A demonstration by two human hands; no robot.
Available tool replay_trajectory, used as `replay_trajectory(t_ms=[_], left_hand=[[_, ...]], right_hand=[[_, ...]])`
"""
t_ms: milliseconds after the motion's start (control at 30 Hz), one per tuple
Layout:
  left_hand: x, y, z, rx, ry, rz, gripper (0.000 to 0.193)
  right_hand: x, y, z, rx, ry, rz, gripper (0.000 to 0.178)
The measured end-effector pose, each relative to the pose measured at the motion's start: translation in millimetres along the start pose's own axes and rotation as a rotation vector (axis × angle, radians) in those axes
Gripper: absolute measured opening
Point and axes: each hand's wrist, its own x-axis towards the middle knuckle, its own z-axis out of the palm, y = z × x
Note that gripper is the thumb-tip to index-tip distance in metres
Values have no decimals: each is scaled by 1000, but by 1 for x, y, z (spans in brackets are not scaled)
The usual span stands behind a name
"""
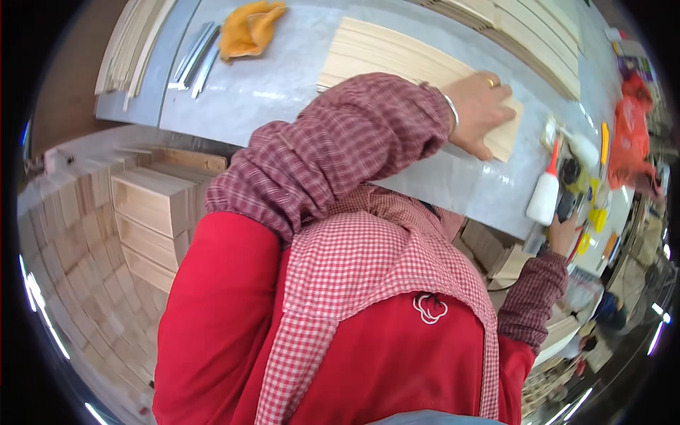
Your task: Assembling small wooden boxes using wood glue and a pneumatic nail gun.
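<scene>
Across the table lies a pale wooden panel of side-by-side strips (397,57). My left hand (482,110) rests on its right end, thumb apart from the bent fingers, with a ring and a bracelet showing. My left forearm, in a checked sleeve, covers part of the panel's near side. At the table's right side, my right hand (563,234) is closed at a small dark object (567,205) whose kind I cannot make out; its fingers are partly hidden. Next to it stands a white squeeze bottle (544,195) with a red nozzle.
An orange cloth (249,30) and several metal strips (197,58) lie at the table's far left. Stacked wooden strips (528,32) line the back; more boards (131,49) stand left. Yellow-handled tools (598,212) and a red plastic bag (630,134) sit right. Wooden boxes (149,219) are stacked below left.
</scene>
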Motion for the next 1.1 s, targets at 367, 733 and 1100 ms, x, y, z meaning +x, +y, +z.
replay_trajectory(t_ms=[367,733,1100], left_hand=[[-4,6,-5,-4,-11,-24,62],[-6,-1,-5,-14,-31,-105,69],[2,12,1,16,58,-52,69]], right_hand=[[50,-36,-29,91,-135,86,54],[-74,-165,-202,489,-524,200,21],[-78,-194,-177,427,-530,-295,30]])
